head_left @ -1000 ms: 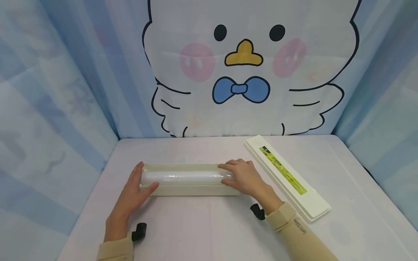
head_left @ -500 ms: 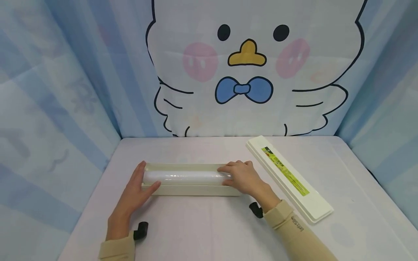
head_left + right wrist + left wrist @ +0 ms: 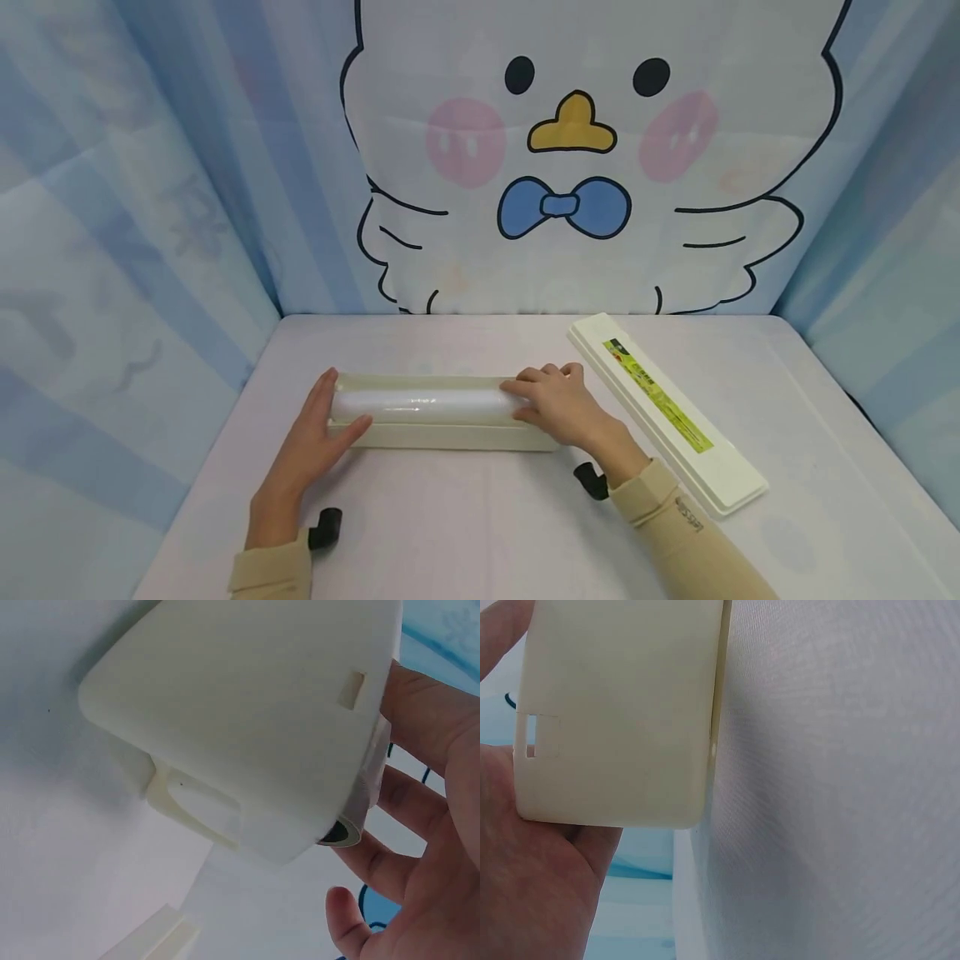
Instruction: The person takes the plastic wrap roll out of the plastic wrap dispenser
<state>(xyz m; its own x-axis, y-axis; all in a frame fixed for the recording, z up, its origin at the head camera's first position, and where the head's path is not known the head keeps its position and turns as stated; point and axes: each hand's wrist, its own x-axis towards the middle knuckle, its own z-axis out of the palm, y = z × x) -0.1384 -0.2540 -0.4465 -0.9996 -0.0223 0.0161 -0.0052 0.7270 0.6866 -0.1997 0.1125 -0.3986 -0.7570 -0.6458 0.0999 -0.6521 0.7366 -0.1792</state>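
A long cream cling film dispenser (image 3: pixel 450 437) lies crosswise on the table, with a shiny roll of cling film (image 3: pixel 427 406) showing along its top. My left hand (image 3: pixel 298 454) holds the dispenser's left end, thumb at the front and fingers reaching behind. In the left wrist view, that flat end (image 3: pixel 622 727) has a small slot. At the other end, my right hand (image 3: pixel 564 408) grips the roll between thumb and fingers. The right wrist view shows the roll's open core (image 3: pixel 344 832) jutting past the dispenser's end wall (image 3: pixel 240 705), beside the curled fingers.
The dispenser's white lid (image 3: pixel 727 479), with a yellow-green label (image 3: pixel 660 396), lies slanted on the right side of the table. A pale cloth covers the table (image 3: pixel 450 525). Patterned curtains (image 3: pixel 120 250) stand behind and at both sides.
The roll shows a broader band above the dispenser's front wall, and its glints have shortened. Both hands keep their places on it; the whole view has drifted slightly.
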